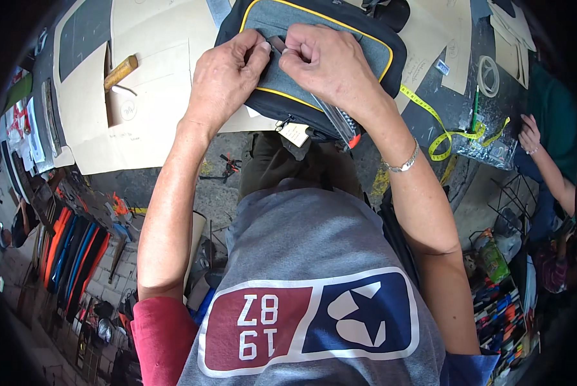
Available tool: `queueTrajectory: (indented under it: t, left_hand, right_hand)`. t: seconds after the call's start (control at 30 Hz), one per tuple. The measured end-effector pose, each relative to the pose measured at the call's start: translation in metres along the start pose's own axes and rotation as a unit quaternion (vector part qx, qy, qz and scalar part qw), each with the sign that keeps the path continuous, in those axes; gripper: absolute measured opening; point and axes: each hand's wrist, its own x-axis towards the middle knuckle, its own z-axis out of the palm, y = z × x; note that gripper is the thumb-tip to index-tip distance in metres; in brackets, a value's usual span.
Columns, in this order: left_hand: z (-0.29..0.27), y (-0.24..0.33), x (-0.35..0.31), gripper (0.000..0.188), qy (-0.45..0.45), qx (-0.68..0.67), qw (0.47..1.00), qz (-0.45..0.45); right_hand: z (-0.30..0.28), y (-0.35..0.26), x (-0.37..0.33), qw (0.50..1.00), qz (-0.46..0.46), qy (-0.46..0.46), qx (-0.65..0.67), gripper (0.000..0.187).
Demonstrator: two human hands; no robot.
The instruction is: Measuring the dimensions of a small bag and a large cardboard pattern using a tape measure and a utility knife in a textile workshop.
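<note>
A black bag (394, 77) with a grey front panel (282, 80) and yellow piping lies at the table edge in front of me. My left hand (227, 74) is over the panel's left part, thumb and index finger pinched together; what they hold, if anything, is too small to make out. Close beside it, my right hand (330, 64) has its fingers curled in on a small dark strip (277, 44). Below my right wrist, a long narrow grey tool (335, 119) with an orange-red end lies against the bag. A cream tag (293, 134) hangs from the bag's near edge.
Brown paper pattern sheets (153, 71) cover the table's left, with a wooden handle (120, 72) on them. To the right are a yellow tape measure (439, 138), a coil of clear tubing (488, 76) and a green pen (475, 109). Another person's hand (530, 135) is at the right edge.
</note>
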Motion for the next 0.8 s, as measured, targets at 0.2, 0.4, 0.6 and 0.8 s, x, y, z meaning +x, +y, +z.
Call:
queueTrajectory:
  t: [0.2, 0.4, 0.6, 0.8]
  left_hand:
    - [0.0011, 0.0011, -0.0019, 0.024, 0.011, 0.004, 1.000, 0.005]
    - [0.0015, 0.0016, -0.0023, 0.022, 0.024, -0.008, 1.000, 0.002]
    - [0.0021, -0.0008, -0.0024, 0.023, 0.021, 0.000, 1.000, 0.007]
    - [0.0027, -0.0004, -0.0032, 0.024, 0.025, 0.001, 1.000, 0.015]
  right_hand:
    - [0.0014, 0.0028, 0.0017, 0.999, -0.046, 0.013, -0.027, 0.023]
    - [-0.0039, -0.0042, -0.0007, 0.998, 0.042, -0.013, 0.038, 0.020]
    - [0.0017, -0.0030, 0.0016, 1.000, -0.009, 0.006, -0.007, 0.019]
    - [0.0032, 0.0015, 0.0027, 0.996, -0.074, 0.012, -0.040, 0.021]
